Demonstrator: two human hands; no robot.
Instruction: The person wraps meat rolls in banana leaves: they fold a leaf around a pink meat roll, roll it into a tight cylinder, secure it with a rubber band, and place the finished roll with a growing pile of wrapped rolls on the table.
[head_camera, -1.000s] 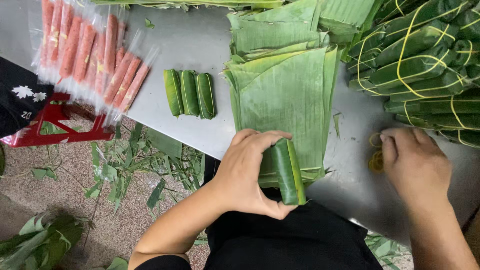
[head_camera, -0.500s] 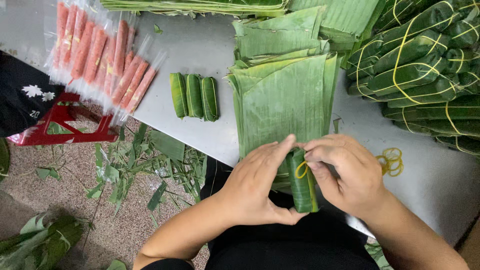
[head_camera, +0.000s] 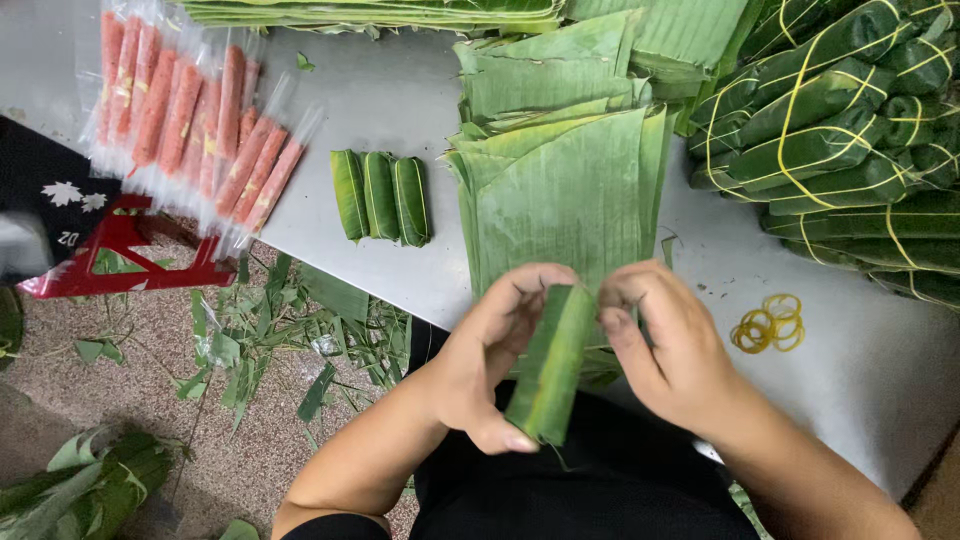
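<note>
Starting at the far left: red plastic stool, partly under the table edge, standing on a speckled floor littered with torn leaf scraps.

Above it, on the grey table: a fan of pink sausages in clear plastic sleeves, laid side by side and slanting toward the table's near edge.

Next right: three finished leaf rolls, green, short, lying parallel and touching one another, well apart from the sausages.

Centre: stack of cut banana leaves, flat, ribs running lengthwise, its near end reaching the table edge just behind the hands. More leaf sheets lie along the table's far edge.

Centre foreground, over the person's dark lap: left hand, fingers curled around a leaf-wrapped roll, thumb pressed against its lower end, fingertips at the upper end. The roll stands tilted, its lower end toward the person, held off the table in front of the leaf stack.

Just right of it: right hand, fingers bent and close together, thumb and fingertips touching the roll's upper end. Whether it pinches anything besides the leaf cannot be told.

Right of the hands, on bare table: small heap of yellow rubber bands, near the right hand but not touching it.

Upper right: pile of large leaf bundles, dark green, each tied with yellow bands, stacked against one another to the frame's edge.
</note>
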